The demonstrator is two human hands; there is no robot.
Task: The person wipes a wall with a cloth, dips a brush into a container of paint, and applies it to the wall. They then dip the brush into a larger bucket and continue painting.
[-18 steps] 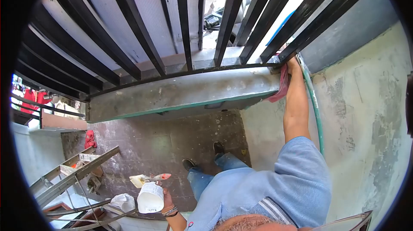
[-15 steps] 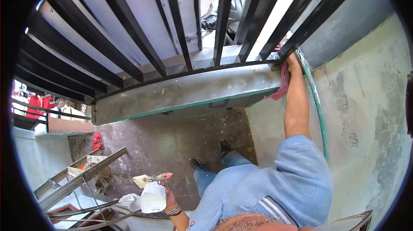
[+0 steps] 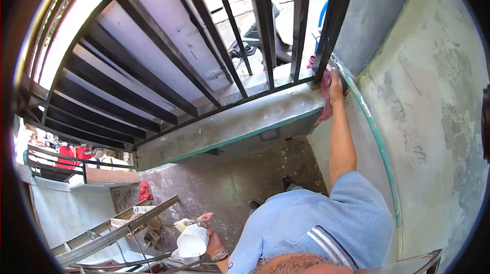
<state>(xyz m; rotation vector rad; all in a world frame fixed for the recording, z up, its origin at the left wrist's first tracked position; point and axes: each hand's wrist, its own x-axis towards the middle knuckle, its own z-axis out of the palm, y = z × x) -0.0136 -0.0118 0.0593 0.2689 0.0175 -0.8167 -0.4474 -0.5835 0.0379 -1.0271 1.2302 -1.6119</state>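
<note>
My right hand [image 3: 335,89] is wrapped around a dusky red rag [image 3: 325,99] at the foot of the last black bar [image 3: 334,24], in the corner beside the wall. Part of the rag hangs below the ledge, and my fingertips are partly hidden. Low on the left, my left hand [image 3: 215,243] grips a white plastic tub [image 3: 193,242] from its side. A paintbrush [image 3: 204,217] with a reddish end shows at the tub's far side, next to a pale piece [image 3: 182,224] I cannot make out.
Black railing bars stand on a concrete ledge [image 3: 235,113] with a green lower edge. A green strip [image 3: 380,146] runs down the right wall. A metal ladder [image 3: 120,230] slants at lower left, with a red cloth [image 3: 145,191] near its top. A motorcycle [image 3: 252,39] is beyond the bars.
My view has turned, so the railing and floor appear shifted. My right hand with the rag shows lower and more fully beside the last bar. The left hand keeps the tub.
</note>
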